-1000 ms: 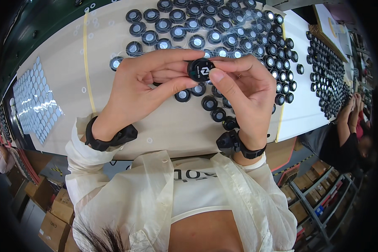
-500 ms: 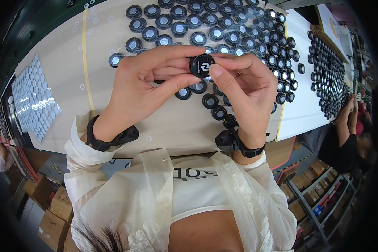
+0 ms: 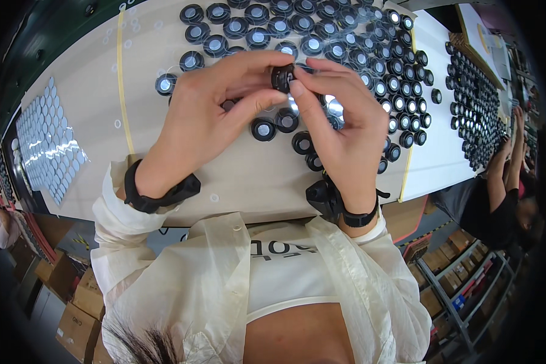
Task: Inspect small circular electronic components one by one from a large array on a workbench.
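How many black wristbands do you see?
2. One wristband sits below the left hand, the other wristband below the right hand; both pinch a black cap. None seems hidden.

Two hands, the left hand (image 3: 215,112) and the right hand (image 3: 340,121), are showing, pinching one small round black cap (image 3: 282,77). Dozens of matching black caps (image 3: 370,67), too many to count, are lying toward twelve o'clock on one pale tabletop (image 3: 249,176). One sheet of round silvery liner discs (image 3: 45,145) is lying at nine o'clock.

Bare beige tabletop (image 3: 249,176) before my wrists: passable. Beyond my hands: crowded rows of small round black caps (image 3: 346,30). My far left: sheet of silvery round discs (image 3: 45,148).
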`<state>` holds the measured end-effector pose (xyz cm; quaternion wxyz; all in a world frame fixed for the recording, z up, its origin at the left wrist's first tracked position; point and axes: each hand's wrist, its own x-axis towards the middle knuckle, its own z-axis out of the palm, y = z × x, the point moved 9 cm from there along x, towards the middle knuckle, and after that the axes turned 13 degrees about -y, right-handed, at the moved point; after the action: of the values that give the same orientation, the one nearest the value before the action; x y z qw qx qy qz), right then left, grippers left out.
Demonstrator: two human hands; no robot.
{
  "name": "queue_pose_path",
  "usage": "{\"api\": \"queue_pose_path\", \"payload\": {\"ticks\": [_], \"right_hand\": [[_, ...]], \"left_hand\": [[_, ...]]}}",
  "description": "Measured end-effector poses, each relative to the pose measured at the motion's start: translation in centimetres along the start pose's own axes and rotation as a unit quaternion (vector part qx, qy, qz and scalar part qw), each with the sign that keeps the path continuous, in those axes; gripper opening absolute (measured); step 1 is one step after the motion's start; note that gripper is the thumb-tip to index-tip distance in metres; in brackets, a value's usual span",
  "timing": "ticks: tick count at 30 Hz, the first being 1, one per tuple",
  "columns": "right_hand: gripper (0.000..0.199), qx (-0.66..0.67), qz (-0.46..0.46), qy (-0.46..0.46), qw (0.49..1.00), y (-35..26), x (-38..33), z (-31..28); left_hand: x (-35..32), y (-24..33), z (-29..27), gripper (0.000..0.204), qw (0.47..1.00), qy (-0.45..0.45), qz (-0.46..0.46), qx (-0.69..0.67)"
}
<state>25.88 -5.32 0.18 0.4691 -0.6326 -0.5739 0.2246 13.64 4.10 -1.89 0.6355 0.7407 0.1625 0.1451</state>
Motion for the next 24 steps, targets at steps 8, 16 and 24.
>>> {"api": "queue_pose_path", "payload": {"ticks": [8, 16, 24], "right_hand": [[0.030, -0.048, 0.045, -0.005, 0.998, 0.4, 0.0, -2.0], [0.017, -0.181, 0.107, -0.141, 0.967, 2.2, -1.4, -4.4], [0.022, -0.202, 0.133, -0.160, 0.957, 2.4, -0.9, -4.2]], "left_hand": [[6.9, 2.0, -6.8, 0.037, 0.943, -0.021, -0.010, 0.332], [10.3, 2.4, -14.5, 0.035, 0.844, 0.085, -0.054, 0.527], [3.9, 0.6, 3.4, 0.048, 0.848, -0.171, 0.153, 0.478]]}}
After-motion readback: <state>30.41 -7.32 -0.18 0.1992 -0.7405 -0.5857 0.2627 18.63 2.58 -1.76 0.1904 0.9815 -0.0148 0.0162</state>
